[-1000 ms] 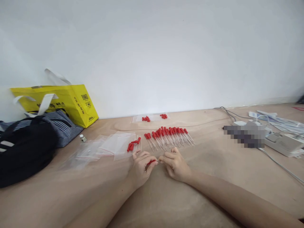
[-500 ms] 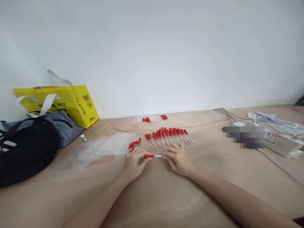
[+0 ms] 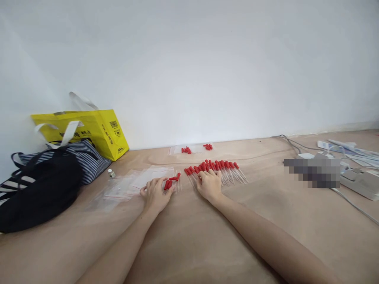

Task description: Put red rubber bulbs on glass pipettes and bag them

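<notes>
Bent over a row of glass droppers with red rubber bulbs [image 3: 229,165], my right hand [image 3: 209,185] has its fingers closed at the bulbs in the row's left part, on a dropper mostly hidden beneath them. My left hand [image 3: 156,195] is open, thumb and index finger apart around a few loose red rubber bulbs [image 3: 167,184]. Thin glass tubes [image 3: 178,186] lie just right of these bulbs. Partly under the left hand spread flat clear zip bags [image 3: 130,184].
Farther back, a clear bag [image 3: 195,149] bears more red bulbs. A small vial [image 3: 111,173] stands left, near a yellow bag [image 3: 109,134] and a black-and-striped bag [image 3: 44,189]. Cables and a white power strip [image 3: 359,182] lie at right.
Both hands were joined on one dropper in front of the row. Now they are apart: my right hand has moved up to the row, my left hand to the loose bulbs.
</notes>
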Tool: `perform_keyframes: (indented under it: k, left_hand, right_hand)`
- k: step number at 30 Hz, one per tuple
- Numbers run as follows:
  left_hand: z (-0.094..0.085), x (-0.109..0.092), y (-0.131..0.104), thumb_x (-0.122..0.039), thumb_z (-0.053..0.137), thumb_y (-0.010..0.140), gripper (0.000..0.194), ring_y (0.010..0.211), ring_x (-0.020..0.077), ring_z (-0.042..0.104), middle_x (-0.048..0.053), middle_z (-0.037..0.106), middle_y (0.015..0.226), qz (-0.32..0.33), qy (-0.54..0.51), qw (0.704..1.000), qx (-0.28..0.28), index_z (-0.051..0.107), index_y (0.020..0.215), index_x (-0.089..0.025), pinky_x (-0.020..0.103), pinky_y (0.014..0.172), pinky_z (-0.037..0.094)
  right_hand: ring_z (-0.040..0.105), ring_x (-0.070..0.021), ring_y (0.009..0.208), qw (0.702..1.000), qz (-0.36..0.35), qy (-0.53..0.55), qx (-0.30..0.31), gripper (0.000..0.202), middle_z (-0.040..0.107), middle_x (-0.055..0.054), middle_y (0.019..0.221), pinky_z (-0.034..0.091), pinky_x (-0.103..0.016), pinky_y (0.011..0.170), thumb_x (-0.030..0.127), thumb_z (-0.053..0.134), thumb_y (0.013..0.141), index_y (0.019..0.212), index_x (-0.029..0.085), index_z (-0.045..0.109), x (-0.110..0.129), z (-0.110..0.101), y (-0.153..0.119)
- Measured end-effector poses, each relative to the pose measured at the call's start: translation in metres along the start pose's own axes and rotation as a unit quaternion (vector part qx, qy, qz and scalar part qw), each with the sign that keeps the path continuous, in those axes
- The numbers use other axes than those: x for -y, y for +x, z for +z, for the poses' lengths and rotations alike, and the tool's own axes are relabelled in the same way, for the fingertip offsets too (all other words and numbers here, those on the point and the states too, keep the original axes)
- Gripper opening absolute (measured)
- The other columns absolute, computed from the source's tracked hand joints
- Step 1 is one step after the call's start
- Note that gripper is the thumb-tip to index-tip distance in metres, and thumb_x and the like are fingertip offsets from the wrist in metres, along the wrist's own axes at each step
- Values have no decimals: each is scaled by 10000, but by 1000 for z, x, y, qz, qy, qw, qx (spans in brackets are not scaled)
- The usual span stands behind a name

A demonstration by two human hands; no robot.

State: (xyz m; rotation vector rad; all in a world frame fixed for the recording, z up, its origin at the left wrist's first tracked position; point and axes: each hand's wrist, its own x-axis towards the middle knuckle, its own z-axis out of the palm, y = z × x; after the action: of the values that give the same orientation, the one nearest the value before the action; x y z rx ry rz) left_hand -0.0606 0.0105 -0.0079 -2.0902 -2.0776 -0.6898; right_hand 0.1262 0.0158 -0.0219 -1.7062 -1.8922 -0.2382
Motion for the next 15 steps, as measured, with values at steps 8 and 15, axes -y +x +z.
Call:
perform_keyframes:
  k: [8,15]
  left_hand:
    - [0,-1,3,-377,477,749,194,923,246,520,48,612,913,-15,-19,999,30,582,824,-232,411,764,307]
    - [3,0,6,-347,459,767,191,915,243,536,57,612,893,-24,-29,999,17,573,782,-194,397,751,325]
  right_hand:
    - [493,-193,789,1000,9,-4,4,189,636,-60,771,198,-353,705,235,447,783,713,174,611,-2,0,-1]
    - [500,-207,814,999,-13,22,40,209,636,-72,822,218,-370,738,279,438,784,754,181,620,36,-3,3]
